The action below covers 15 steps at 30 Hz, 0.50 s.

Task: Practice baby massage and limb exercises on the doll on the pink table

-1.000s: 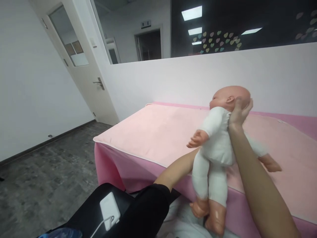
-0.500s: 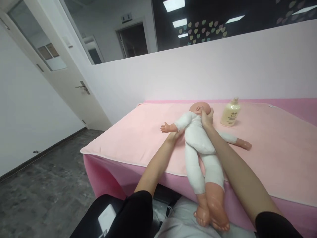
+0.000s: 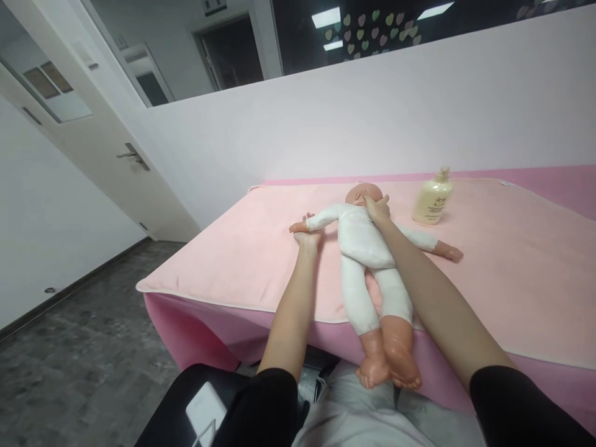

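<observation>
A baby doll (image 3: 363,239) with a white cloth body lies on its back on a pink mat, its feet hanging past the near edge. My right hand (image 3: 378,210) rests at its head and neck, thumb along the cheek and the other fingers curled beside the head. Palm up, my left hand (image 3: 308,238) is under the doll's forearm on the left, and its stretched fingertips show beyond that arm. The doll's other arm lies out to the right, partly behind my right forearm.
A pale yellow pump bottle (image 3: 432,200) stands on the pink mat (image 3: 512,267), right of the doll. Behind the table rises a white wall with a window. A white device (image 3: 205,411) with a cable lies by my left sleeve.
My left hand has slid left from beside the doll's torso to under its forearm. That arm now reaches farther out. The doll's head appears turned slightly, with my right hand still on it.
</observation>
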Each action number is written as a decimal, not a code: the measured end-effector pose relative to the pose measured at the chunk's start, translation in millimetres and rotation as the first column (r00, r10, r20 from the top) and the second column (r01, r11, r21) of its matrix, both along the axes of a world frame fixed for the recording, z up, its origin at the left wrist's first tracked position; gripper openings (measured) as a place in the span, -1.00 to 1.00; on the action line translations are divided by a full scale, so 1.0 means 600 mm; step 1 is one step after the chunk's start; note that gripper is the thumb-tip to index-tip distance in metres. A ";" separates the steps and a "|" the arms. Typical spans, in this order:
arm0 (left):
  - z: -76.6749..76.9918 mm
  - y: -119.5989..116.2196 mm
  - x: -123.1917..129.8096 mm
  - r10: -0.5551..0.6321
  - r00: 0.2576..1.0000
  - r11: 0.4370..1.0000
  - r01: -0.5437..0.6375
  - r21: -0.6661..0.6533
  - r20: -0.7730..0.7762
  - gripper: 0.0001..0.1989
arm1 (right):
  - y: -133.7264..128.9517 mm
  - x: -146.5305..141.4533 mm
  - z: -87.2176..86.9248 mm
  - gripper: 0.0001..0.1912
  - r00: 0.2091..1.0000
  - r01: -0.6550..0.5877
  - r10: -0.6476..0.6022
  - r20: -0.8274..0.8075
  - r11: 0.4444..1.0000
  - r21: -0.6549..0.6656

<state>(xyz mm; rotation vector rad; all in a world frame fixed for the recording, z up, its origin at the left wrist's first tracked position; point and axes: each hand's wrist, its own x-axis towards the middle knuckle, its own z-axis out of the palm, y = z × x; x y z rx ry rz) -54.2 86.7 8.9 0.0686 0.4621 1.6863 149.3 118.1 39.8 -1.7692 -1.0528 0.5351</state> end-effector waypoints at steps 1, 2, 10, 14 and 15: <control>0.000 0.002 -0.003 0.017 0.999 1.000 -0.016 -0.027 0.034 -0.63 | 0.001 0.002 -0.001 0.06 1.000 0.012 -0.013 -0.027 0.999 -0.039; -0.001 0.004 -0.005 0.030 0.998 0.998 -0.027 -0.050 0.048 -0.66 | 0.001 0.005 0.000 0.05 0.998 0.026 -0.031 -0.058 0.996 -0.086; 0.005 0.024 -0.004 0.281 0.920 0.882 -0.360 -0.303 -0.274 -0.80 | -0.064 0.042 -0.041 -0.33 0.963 -0.050 0.045 0.264 0.999 0.010; 0.014 0.011 -0.010 0.461 0.836 0.776 -0.543 -0.322 -0.298 -0.72 | -0.115 0.072 -0.077 -0.62 0.894 -0.287 0.173 0.414 0.929 0.232; 0.015 0.008 -0.013 0.519 0.801 0.740 -0.596 -0.311 -0.299 -0.71 | -0.126 0.078 -0.082 -0.66 0.886 -0.308 0.178 0.428 0.916 0.258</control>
